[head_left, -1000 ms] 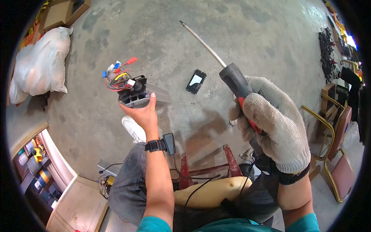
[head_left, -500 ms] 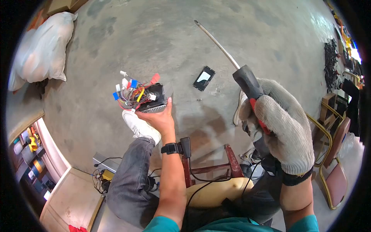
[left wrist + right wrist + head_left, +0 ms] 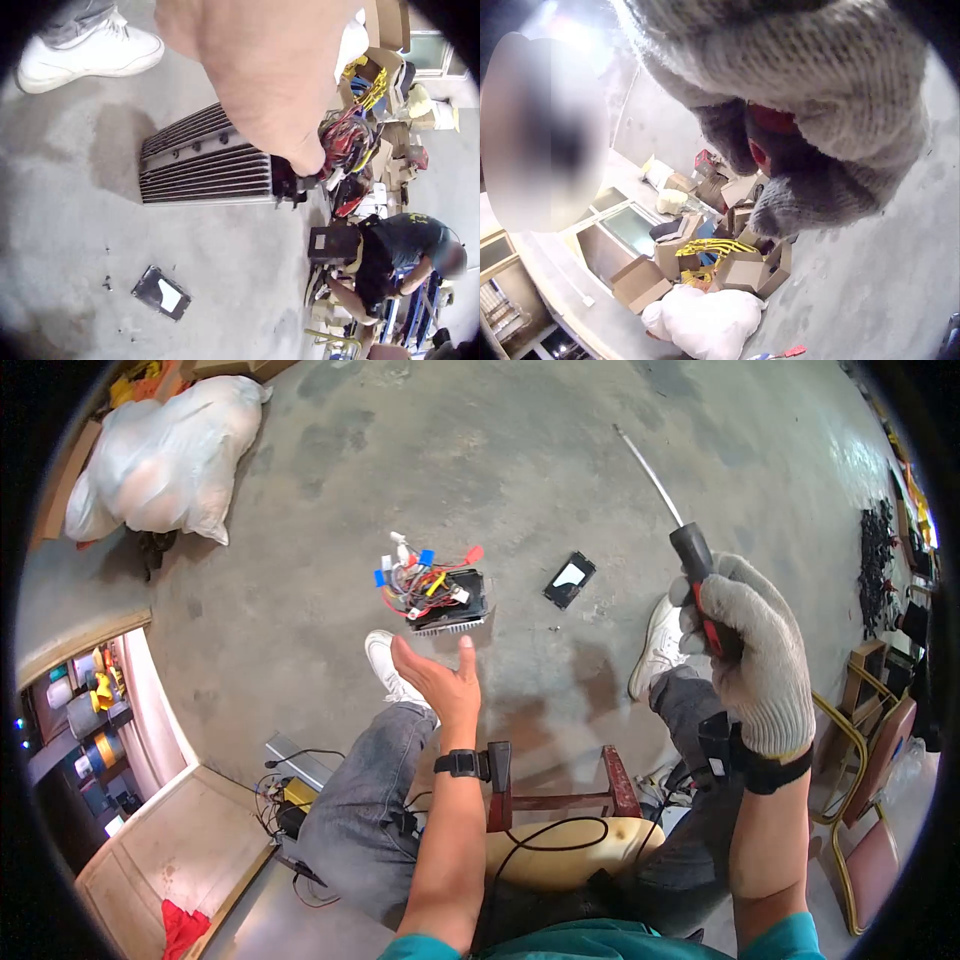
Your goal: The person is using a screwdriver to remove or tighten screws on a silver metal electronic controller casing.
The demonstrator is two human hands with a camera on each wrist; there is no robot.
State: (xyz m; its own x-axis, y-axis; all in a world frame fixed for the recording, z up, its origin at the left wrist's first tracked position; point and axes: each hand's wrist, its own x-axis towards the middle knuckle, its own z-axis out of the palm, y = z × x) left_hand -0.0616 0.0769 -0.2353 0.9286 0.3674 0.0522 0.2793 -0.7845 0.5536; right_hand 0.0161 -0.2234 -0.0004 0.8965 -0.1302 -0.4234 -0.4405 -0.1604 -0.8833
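Note:
A finned metal housing (image 3: 202,176) stands upright on the concrete floor, with a bundle of coloured wires and connectors (image 3: 425,582) spilling from its black top end (image 3: 470,588). My bare left hand (image 3: 445,685) is right at its near side, thumb and fingers spread apart; in the left wrist view the hand covers part of the housing's upper end. My right hand (image 3: 760,635), in a grey knitted glove, grips a screwdriver (image 3: 692,548) by its black and red handle, its shaft pointing up and away. Beyond the housing, a flat black plate with a white label (image 3: 570,580) lies on the floor.
Small screws (image 3: 555,628) are scattered near the plate. White shoes (image 3: 660,648) flank the work area, and a red stool frame (image 3: 620,780) is between the legs. A stuffed white bag (image 3: 180,460) sits back left; chairs (image 3: 880,770) line the right. Another person (image 3: 405,247) is farther off.
The housing has gone from tilted in my left hand to upright, and the left fingers have come away from round it. The screwdriver and right hand have shifted right in view.

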